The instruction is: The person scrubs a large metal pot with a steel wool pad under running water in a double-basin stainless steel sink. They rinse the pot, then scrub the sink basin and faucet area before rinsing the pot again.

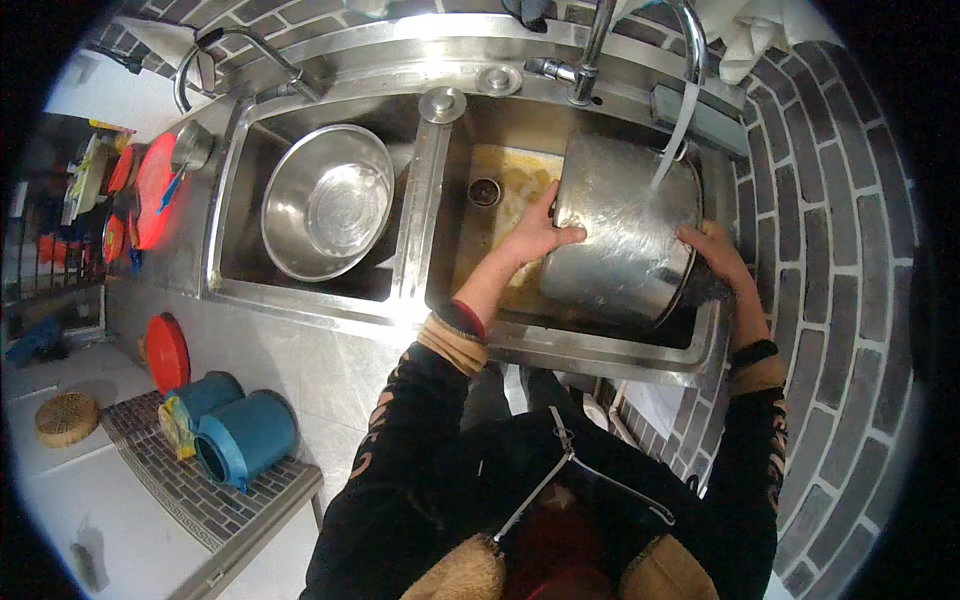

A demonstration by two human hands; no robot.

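A large stainless steel stockpot (pixel 611 225) lies on its side in the right sink basin (pixel 517 306), its rim toward the right. My left hand (pixel 536 236) grips the pot's base end, thumb on the side wall. At the rim end, my right hand (pixel 712 251) holds on with the thumb outside; its other fingers are partly hidden. A dark, rough-looking clump (pixel 709 286) shows under that hand, too unclear to name. Water from the running faucet (pixel 694 56) falls onto the pot's wall. Yellowish, cloudy liquid (pixel 517 184) covers the basin floor near the drain (pixel 484 193).
A steel bowl (pixel 330 202) sits in the left basin, below a second faucet (pixel 255 45). Left of the sink are a red basin (pixel 156 195) and a blue-handled steel pot (pixel 191 146). Blue buckets (pixel 251 435) lie lower left. A brick-patterned wall (pixel 817 300) borders the right.
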